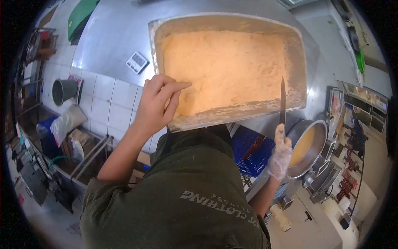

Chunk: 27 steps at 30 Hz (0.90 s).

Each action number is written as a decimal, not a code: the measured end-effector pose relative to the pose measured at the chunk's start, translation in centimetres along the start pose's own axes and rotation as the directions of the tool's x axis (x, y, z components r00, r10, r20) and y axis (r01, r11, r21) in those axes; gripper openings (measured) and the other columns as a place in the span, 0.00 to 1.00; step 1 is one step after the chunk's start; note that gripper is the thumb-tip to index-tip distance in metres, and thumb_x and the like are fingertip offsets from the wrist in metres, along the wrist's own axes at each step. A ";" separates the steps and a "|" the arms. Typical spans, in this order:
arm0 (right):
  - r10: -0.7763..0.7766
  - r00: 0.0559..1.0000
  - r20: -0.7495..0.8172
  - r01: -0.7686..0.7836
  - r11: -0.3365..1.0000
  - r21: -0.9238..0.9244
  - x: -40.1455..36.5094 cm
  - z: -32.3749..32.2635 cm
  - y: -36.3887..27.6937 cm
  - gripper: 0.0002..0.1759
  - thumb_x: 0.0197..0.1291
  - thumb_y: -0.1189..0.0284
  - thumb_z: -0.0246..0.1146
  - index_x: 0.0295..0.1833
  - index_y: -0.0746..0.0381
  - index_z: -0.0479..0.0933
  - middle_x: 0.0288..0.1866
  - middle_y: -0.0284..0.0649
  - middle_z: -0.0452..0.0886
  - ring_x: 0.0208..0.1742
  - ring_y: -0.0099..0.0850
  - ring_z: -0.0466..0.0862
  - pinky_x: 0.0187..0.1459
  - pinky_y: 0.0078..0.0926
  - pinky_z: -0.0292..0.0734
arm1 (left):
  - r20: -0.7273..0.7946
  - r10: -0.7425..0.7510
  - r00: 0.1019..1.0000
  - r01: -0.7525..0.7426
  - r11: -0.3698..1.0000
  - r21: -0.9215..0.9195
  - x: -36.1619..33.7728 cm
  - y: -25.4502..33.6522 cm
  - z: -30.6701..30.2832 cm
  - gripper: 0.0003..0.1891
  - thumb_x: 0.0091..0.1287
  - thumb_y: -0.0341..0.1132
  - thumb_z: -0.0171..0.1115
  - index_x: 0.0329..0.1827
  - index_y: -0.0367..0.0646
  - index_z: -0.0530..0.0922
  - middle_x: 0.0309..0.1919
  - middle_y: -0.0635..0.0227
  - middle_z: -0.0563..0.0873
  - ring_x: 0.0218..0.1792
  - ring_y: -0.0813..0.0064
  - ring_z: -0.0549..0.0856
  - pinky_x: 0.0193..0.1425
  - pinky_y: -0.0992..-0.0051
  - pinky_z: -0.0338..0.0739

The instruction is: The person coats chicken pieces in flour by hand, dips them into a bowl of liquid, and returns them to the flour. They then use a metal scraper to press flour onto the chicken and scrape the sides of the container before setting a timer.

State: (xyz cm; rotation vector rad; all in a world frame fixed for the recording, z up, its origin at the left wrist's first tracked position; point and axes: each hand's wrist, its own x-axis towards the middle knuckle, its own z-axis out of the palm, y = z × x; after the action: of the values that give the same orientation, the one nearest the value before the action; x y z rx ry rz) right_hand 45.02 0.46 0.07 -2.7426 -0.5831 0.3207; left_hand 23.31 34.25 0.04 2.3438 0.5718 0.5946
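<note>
A large rectangular metal pan point(302, 62) sits on the steel table, holding a wide slab of pale orange, dough-like food point(224, 66) with a rough surface. My bare left hand point(159, 99) is over the pan's left rim, fingers apart, the index finger stretched out above the food's left end. In a clear plastic glove, my right hand point(280, 153) is closed around the handle of a knife point(283, 97). The long narrow blade points away from me and overlaps the pan's right end in this view. Orange residue marks the gloved fingers.
A white digital timer point(137, 62) lies on the steel table point(112, 37) left of the pan. Near my right hand stands a round metal bowl point(324, 139) with yellow-orange contents. Below is a blue plastic crate point(248, 151). A grey bucket point(64, 92) is at far left.
</note>
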 end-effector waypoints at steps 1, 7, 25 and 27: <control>-0.087 0.996 -0.017 0.085 0.994 -0.064 0.4 -0.8 -0.7 0.18 0.63 0.58 0.55 0.33 0.63 0.72 0.19 0.35 0.66 0.21 0.29 0.67 0.24 0.30 0.62 | -0.052 -0.050 0.997 0.049 0.999 -0.011 -1.0 -0.4 0.1 0.12 0.58 0.20 0.56 0.43 0.42 0.80 0.30 0.65 0.74 0.32 0.70 0.74 0.36 0.75 0.66; 0.007 0.977 0.215 0.064 0.946 -0.319 2.9 -4.9 -10.6 0.13 0.60 0.63 0.56 0.39 0.63 0.75 0.28 0.49 0.77 0.32 0.48 0.77 0.33 0.38 0.69 | -0.304 -0.298 0.905 0.294 0.954 -0.061 -3.2 -0.9 -2.6 0.13 0.55 0.18 0.56 0.42 0.40 0.79 0.31 0.62 0.76 0.31 0.65 0.76 0.36 0.72 0.70; -0.638 0.688 0.346 0.682 0.731 -0.009 3.4 -7.4 -11.3 0.10 0.51 0.75 0.60 0.40 0.62 0.77 0.32 0.41 0.78 0.33 0.37 0.78 0.35 0.31 0.74 | 0.192 0.033 0.981 0.012 0.973 -0.229 -5.1 6.4 3.4 0.24 0.59 0.23 0.55 0.61 0.37 0.68 0.58 0.56 0.74 0.55 0.57 0.76 0.56 0.65 0.71; -0.711 0.546 0.443 0.802 0.597 -0.032 5.2 -7.4 -12.3 0.09 0.54 0.73 0.59 0.40 0.63 0.78 0.31 0.39 0.79 0.32 0.33 0.78 0.35 0.28 0.74 | 0.168 0.091 0.982 -0.056 0.977 -0.206 -4.5 7.5 4.3 0.24 0.59 0.24 0.56 0.61 0.36 0.68 0.59 0.55 0.73 0.58 0.58 0.74 0.59 0.64 0.69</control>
State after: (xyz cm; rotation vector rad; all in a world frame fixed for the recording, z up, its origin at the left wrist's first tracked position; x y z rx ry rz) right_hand 47.34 11.39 10.46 -2.2857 -1.9604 0.5947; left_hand 23.86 24.53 0.92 2.2048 0.3287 0.4488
